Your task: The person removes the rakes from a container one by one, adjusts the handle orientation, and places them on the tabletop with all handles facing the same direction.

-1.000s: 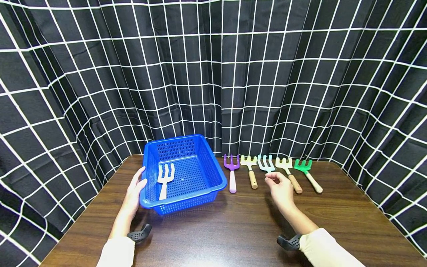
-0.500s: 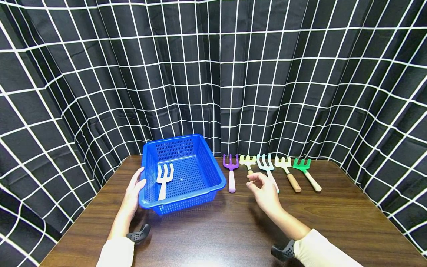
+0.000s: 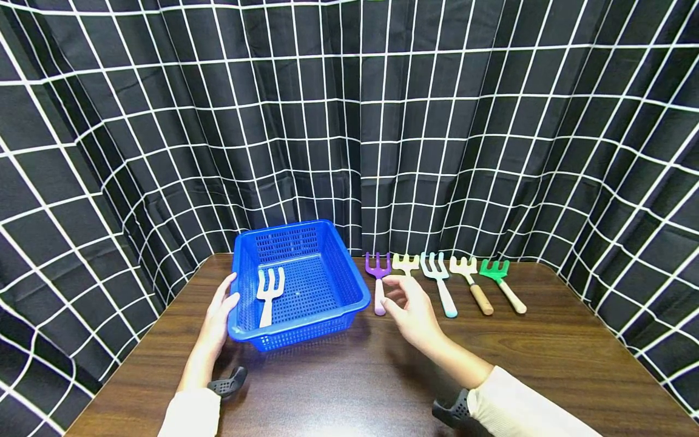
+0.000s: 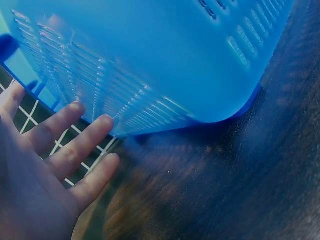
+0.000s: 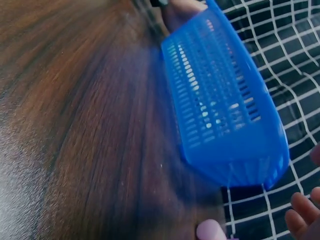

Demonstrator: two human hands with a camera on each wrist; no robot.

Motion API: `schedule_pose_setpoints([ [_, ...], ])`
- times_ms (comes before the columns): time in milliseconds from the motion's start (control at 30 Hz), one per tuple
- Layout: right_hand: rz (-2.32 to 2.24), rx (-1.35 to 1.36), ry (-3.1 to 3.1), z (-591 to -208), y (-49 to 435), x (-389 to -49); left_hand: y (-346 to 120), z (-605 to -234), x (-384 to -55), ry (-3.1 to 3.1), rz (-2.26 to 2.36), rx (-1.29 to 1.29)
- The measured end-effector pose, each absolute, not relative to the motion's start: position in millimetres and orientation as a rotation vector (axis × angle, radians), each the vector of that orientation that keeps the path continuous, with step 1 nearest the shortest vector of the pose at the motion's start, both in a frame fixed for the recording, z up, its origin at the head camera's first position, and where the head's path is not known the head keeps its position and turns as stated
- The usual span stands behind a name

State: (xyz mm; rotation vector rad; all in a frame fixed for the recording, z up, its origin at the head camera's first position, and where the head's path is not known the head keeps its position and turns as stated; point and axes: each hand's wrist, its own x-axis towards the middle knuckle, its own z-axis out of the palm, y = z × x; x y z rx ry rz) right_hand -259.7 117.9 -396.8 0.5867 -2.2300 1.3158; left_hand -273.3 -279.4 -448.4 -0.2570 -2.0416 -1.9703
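Note:
The blue basket (image 3: 306,325) stands at the left; inside it lies a pale hand fork (image 3: 269,294). My left hand (image 3: 218,312) rests at the basket's left rim, and the left wrist view shows its fairly straight fingers (image 4: 82,150) along the outer wall. My right hand (image 3: 413,312) is above the table with thumb and index apart, fingertips close by the pink handle of a purple hand fork (image 3: 379,297). That handle's end also shows in the right wrist view. A yellow hand fork (image 3: 406,263) sits partly hidden behind my right hand.
To the right lie a light blue hand fork (image 3: 441,285), a cream one with a wooden handle (image 3: 472,285) and a green one (image 3: 502,282). A black curtain with white grid lines (image 3: 349,121) hangs behind the wooden table (image 3: 322,388).
My right hand has moved left along the row, from the light blue fork past the yellow one to the purple one. My left hand and the basket have stayed put.

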Motion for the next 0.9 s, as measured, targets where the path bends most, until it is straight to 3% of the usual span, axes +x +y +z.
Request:
schedule_pose_setpoints([
  [367,1.299,0.785,-2.234,-385.7,90.6,-262.9,-279.7,-448.3,-273.7,-2.057,-1.988,-0.241],
  [900,1.246,0.686,-2.417,-366.4,56.9,-271.5,-280.0,-449.3,-275.0,-2.054,-1.987,-0.254],
])
